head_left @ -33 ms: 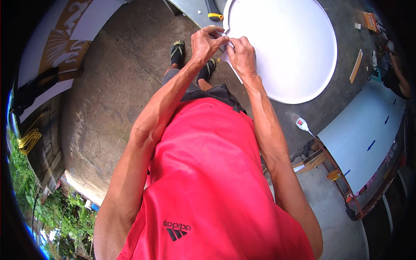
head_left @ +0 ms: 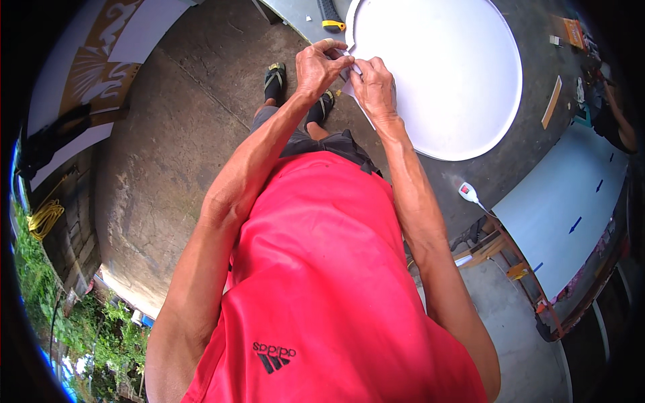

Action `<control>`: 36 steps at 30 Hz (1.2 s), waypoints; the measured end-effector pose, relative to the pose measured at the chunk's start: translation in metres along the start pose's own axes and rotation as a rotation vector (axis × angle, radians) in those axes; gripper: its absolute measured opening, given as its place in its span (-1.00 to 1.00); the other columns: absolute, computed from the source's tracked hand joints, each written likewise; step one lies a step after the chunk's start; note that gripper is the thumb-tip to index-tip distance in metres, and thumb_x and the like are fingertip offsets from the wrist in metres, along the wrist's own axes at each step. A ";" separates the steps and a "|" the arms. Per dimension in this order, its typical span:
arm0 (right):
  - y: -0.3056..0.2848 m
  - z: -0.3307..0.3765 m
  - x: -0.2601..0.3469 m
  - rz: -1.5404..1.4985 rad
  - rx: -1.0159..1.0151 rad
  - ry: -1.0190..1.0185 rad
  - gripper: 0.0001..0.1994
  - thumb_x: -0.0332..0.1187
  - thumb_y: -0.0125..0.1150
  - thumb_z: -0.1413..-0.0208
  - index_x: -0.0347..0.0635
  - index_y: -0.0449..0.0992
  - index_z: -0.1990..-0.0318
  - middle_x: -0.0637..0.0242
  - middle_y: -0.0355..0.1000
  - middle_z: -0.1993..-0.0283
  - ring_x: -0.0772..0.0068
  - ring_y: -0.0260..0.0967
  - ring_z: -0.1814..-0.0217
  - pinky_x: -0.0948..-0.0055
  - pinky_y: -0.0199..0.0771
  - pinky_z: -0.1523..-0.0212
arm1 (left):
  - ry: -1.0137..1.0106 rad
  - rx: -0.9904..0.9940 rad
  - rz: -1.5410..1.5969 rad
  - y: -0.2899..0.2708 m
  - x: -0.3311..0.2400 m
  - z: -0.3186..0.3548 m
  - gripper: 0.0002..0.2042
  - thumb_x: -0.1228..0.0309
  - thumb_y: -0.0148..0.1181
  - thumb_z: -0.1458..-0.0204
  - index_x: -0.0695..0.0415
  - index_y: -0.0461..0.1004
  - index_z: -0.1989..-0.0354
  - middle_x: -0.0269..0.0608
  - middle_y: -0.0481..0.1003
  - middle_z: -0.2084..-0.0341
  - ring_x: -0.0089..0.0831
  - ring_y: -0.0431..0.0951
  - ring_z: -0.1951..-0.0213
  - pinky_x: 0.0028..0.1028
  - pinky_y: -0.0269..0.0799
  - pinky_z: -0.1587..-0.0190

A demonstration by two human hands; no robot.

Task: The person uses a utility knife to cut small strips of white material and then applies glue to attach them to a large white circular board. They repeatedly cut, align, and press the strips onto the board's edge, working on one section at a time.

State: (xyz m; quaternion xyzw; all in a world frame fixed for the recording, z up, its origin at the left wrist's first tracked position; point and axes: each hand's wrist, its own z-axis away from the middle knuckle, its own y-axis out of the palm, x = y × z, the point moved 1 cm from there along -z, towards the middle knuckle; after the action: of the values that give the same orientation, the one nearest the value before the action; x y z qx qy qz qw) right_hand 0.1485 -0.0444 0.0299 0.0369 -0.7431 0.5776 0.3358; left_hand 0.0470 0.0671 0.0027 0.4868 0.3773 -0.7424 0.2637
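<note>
A large white disc (head_left: 443,80) with a raised rim lies on a dark grey table (head_left: 430,176). At its left edge, my left hand (head_left: 319,69) is closed in a pinch on a thin white strip (head_left: 348,88). Close beside it, my right hand (head_left: 375,88) pinches the same strip against the disc's rim. The strip's loose part hangs below my right hand, past the table's edge. My fingertips hide just how the strip meets the rim. Near my left fingertips lies a tool with a black and yellow handle (head_left: 332,25).
A white, spoon-shaped object (head_left: 468,193) and a wooden stick (head_left: 552,103) lie right of the disc. Farther right, a pale blue sheet (head_left: 564,201) covers a frame, with another person's arm (head_left: 622,121) beyond. Yellow cord (head_left: 46,219) hangs at far left. Concrete floor (head_left: 181,134) spreads left.
My right hand has shifted very slightly at the rim. Both hands keep their pinch on the strip, and everything else looks the same.
</note>
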 end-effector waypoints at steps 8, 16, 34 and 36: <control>0.001 0.002 0.005 0.016 -0.048 0.047 -0.91 -0.49 0.30 -0.04 -0.27 0.63 0.28 0.03 0.47 0.39 -0.05 0.50 0.36 0.09 0.50 0.32 | 0.032 0.024 0.088 0.003 0.011 -0.001 -0.67 0.39 0.50 0.12 0.17 0.69 0.13 -0.23 0.66 0.48 -0.54 0.62 0.42 -0.48 0.55 0.28; 0.006 0.003 0.003 -0.058 -0.142 0.130 -0.92 -0.50 0.24 -0.04 -0.31 0.55 0.44 -0.01 0.44 0.41 -0.13 0.47 0.38 0.01 0.46 0.38 | 0.047 0.035 0.027 -0.003 0.004 0.001 -0.66 0.36 0.52 0.13 0.16 0.69 0.13 -0.23 0.66 0.47 -0.54 0.62 0.42 -0.47 0.55 0.28; -0.001 -0.008 -0.010 -0.158 -0.018 -0.029 -0.95 -0.49 0.25 -0.07 -0.28 0.56 0.37 0.05 0.42 0.40 -0.09 0.48 0.35 0.08 0.46 0.35 | -0.035 0.020 0.008 -0.002 0.002 -0.004 -0.64 0.30 0.52 0.22 0.16 0.71 0.20 -0.24 0.67 0.47 -0.52 0.65 0.41 -0.50 0.56 0.27; -0.002 -0.008 -0.010 -0.184 0.001 -0.025 -0.94 -0.48 0.26 -0.07 -0.28 0.57 0.35 0.05 0.43 0.40 -0.09 0.48 0.34 0.09 0.46 0.34 | -0.051 0.024 0.016 -0.002 0.001 -0.004 -0.64 0.30 0.53 0.23 0.16 0.72 0.20 -0.23 0.68 0.46 -0.51 0.65 0.40 -0.50 0.57 0.26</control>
State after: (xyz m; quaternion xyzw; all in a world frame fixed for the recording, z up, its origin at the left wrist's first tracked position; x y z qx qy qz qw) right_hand 0.1613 -0.0411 0.0269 0.1126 -0.7405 0.5441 0.3781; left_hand 0.0476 0.0719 0.0015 0.4738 0.3577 -0.7568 0.2735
